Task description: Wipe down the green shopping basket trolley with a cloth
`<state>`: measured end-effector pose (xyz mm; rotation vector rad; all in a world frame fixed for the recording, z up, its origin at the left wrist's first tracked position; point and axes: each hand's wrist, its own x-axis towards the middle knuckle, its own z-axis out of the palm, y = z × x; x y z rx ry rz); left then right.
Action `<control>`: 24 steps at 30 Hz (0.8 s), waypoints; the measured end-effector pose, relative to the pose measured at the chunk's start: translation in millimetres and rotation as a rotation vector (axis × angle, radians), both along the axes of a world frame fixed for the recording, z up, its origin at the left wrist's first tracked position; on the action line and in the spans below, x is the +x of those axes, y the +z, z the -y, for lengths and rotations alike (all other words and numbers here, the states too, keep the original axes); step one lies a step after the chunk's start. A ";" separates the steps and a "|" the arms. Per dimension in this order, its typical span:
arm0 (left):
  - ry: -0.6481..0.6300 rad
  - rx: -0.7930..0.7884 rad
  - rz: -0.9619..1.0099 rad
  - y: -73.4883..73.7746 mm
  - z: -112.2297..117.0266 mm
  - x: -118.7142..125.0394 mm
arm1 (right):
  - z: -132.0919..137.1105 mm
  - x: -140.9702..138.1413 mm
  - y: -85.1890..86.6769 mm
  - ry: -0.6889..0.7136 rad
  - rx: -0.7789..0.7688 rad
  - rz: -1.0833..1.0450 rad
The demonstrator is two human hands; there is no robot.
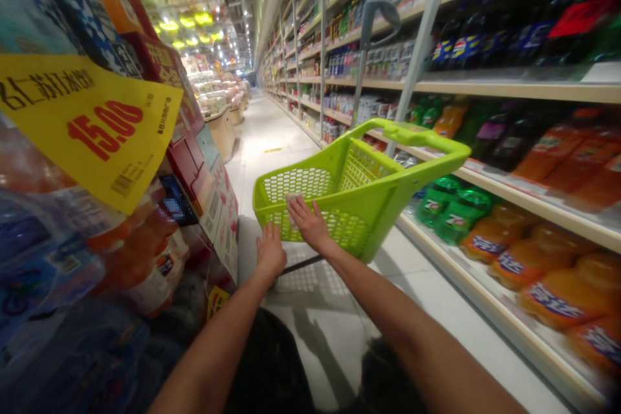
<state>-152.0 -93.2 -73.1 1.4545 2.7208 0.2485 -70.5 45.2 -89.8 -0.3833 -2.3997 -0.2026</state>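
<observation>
A bright green plastic shopping cart (383, 207) with perforated walls stands in the aisle, its handle toward the shelves. My right hand (309, 221) lies against the side of the basket, fingers stretched, with a small whitish cloth or tissue (292, 199) under the fingertips, pressed on the cart. Close to the basket's lower corner is my left hand (270, 251), fingers extended and holding nothing. Whether its fingertips touch the plastic I cannot tell. The basket shows nothing inside through its openings.
Shelves of bottles run along the right, with orange soda bottles (553, 291) and green bottles (460, 213) at the bottom. A stack of packaged drinks stands close on the left, bearing a yellow price sign (92, 123). A tiled floor (262, 123) stretches ahead.
</observation>
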 end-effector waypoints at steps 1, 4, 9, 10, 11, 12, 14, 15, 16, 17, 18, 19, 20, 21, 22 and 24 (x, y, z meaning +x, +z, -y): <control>-0.009 0.007 -0.003 1.0 -2.4 0.0 | -0.6 -3.4 -2.7 0.011 -0.001 0.012; -0.041 0.003 -0.010 1.4 -4.8 1.8 | 0.5 -7.6 -28.0 0.036 -0.001 0.071; -0.079 -0.036 -0.026 -3.4 -0.9 7.9 | 5.1 7.1 -72.5 0.040 0.003 0.207; -0.083 -0.043 -0.026 -3.8 -0.9 9.1 | 5.2 11.5 -73.8 0.039 0.005 0.217; -0.085 -0.047 -0.027 -3.7 -1.6 10.1 | 4.7 15.6 -71.4 0.039 0.011 0.209; -0.086 -0.047 -0.028 -3.2 -2.9 11.1 | 3.6 19.3 -65.5 0.036 0.022 0.180; -0.085 -0.027 -0.037 -0.9 -7.3 12.9 | -0.8 24.5 -46.4 0.019 0.049 0.070; -0.084 -0.011 -0.045 0.7 -10.0 13.7 | -3.9 26.1 -35.3 0.001 0.060 0.004; -0.083 0.005 -0.054 2.4 -12.9 14.7 | -7.5 27.2 -24.7 -0.017 0.069 -0.057; -0.083 0.018 -0.064 4.1 -15.8 15.8 | -11.4 28.0 -15.9 -0.034 0.075 -0.102; -0.087 0.027 -0.075 5.7 -18.5 17.1 | -15.1 28.8 -9.9 -0.044 0.081 -0.129; -0.095 0.031 -0.086 7.1 -21.0 18.7 | -18.6 29.7 -7.1 -0.052 0.085 -0.137; -0.106 0.030 -0.095 8.1 -23.2 20.6 | -21.4 30.8 -7.9 -0.058 0.086 -0.130; -0.119 0.029 -0.104 8.7 -25.1 22.8 | -23.5 32.3 -12.0 -0.062 0.084 -0.112; -0.132 0.028 -0.112 9.0 -26.8 25.3 | -24.7 34.2 -19.0 -0.062 0.080 -0.085; -0.153 0.024 -0.121 8.5 -29.6 30.9 | -24.6 39.5 -38.9 -0.062 0.063 -0.019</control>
